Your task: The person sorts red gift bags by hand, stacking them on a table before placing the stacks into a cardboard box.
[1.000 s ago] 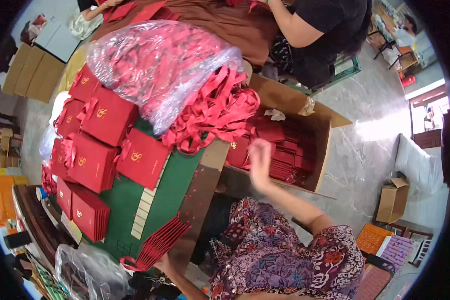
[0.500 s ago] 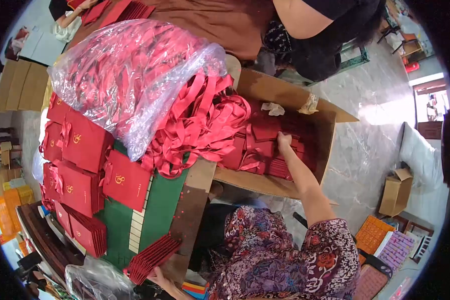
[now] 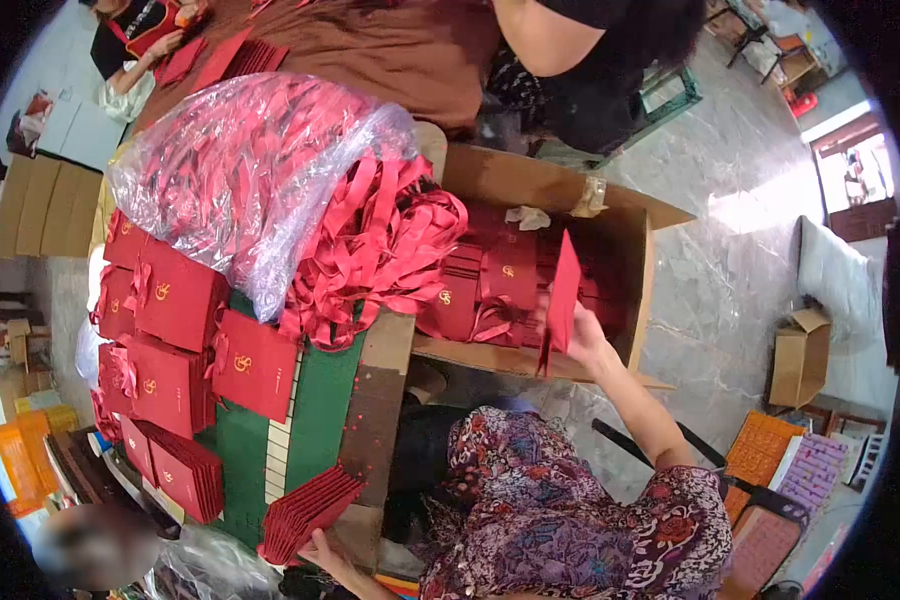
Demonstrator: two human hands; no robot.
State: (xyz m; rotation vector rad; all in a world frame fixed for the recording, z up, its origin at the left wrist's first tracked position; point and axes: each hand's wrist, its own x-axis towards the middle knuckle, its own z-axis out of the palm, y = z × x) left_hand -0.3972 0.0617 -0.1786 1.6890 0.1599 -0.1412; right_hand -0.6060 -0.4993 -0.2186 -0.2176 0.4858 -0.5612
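My right hand (image 3: 582, 338) holds a folded red gift bag (image 3: 564, 300) on edge, just above the near side of an open cardboard box (image 3: 530, 362). Inside that box lie more red gift bags (image 3: 508, 275) with gold print and red ribbons. Down at the table's front corner, my left hand (image 3: 322, 552) grips the edge of a fanned stack of folded red gift bags (image 3: 310, 508). The fingertips of that hand are partly hidden by the stack.
Stacks of red bags (image 3: 175, 375) with gold emblems stand on the green table surface (image 3: 315, 420). A clear plastic bag of red ribbons (image 3: 250, 170) spills a loose ribbon pile (image 3: 385, 235). Another person's hands (image 3: 175, 40) hold red material at the far left; a dark-clothed person (image 3: 610, 70) is opposite.
My right hand has come up out of the cardboard box toward me, now with a red gift bag in it. My left hand stays at the fanned stack. The view has shifted slightly.
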